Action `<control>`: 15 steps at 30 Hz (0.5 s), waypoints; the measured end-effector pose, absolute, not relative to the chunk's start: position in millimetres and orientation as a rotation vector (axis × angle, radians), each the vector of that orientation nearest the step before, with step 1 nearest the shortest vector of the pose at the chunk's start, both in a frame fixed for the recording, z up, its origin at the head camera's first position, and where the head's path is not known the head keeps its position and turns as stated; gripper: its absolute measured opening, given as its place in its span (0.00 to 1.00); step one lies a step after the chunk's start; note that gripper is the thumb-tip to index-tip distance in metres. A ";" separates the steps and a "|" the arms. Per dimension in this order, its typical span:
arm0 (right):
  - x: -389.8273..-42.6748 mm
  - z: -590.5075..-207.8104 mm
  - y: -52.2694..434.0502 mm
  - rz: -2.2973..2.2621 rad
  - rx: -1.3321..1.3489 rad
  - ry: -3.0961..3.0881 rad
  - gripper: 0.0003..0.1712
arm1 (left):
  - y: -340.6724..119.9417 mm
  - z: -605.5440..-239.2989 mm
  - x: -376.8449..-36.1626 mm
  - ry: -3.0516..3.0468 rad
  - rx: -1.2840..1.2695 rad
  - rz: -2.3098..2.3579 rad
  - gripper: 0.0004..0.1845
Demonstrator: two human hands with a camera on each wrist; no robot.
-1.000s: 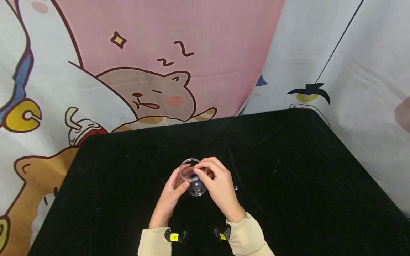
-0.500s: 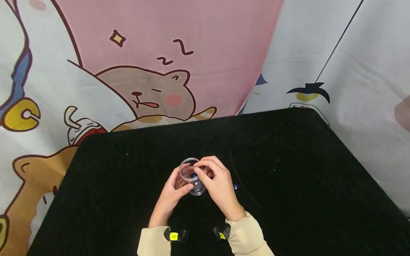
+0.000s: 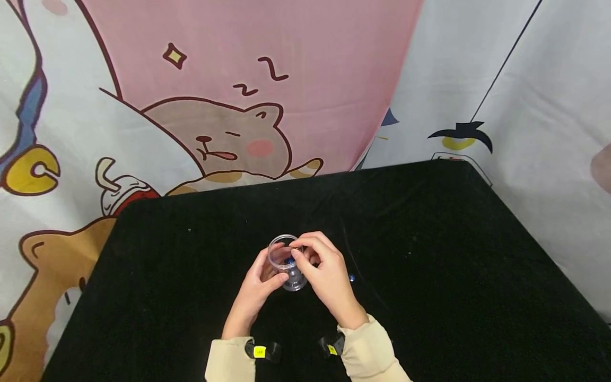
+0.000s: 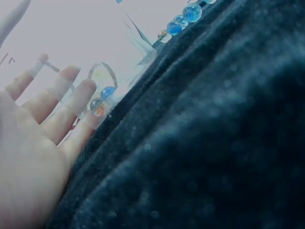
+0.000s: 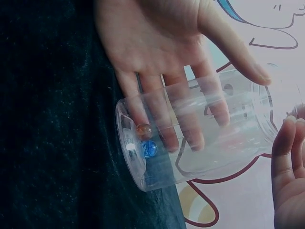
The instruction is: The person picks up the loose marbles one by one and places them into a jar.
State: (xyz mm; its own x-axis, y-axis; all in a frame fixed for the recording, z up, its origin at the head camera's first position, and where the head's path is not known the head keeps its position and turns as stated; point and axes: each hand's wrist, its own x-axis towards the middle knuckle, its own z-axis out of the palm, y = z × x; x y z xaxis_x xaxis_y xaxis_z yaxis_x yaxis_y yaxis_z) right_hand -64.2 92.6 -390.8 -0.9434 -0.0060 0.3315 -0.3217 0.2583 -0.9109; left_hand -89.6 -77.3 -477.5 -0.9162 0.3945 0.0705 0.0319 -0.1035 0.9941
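Observation:
A clear plastic jar (image 3: 295, 282) stands between my hands in the head view, its open mouth tipped toward me. My left hand (image 3: 258, 289) grips it, fingers spread along the far side and thumb over the near wall. Over the rim, the thumb and forefinger of my right hand (image 3: 326, 276) pinch together, apparently around something tiny that the fingertips mostly cover. Inside, in the right wrist view, a blue marble (image 5: 150, 148) and an orange-tinted clear marble (image 5: 144, 130) lie at the base. Outside the jar, several marbles (image 4: 192, 13) sit close together in the left wrist view.
A black velvety cloth (image 3: 453, 254) covers the table. One blue marble (image 3: 351, 278) shows just right of my right hand, others being hidden behind it. A cartoon-printed curtain (image 3: 324, 79) hangs at the table's far edge.
My left thumb has slid inward across the jar's near wall, and the jar has shifted very slightly. The right fingertips keep their pinch at the rim.

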 end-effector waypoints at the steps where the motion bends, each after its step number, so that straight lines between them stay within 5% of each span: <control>1: -66.1 -395.9 93.3 1.742 0.308 -2.267 0.08 | -77.1 -477.4 -90.1 1.914 0.473 2.115 0.29; 15: -75.4 -423.1 95.8 1.721 0.329 -2.257 0.09 | -76.7 -474.1 -88.5 1.917 0.488 2.119 0.30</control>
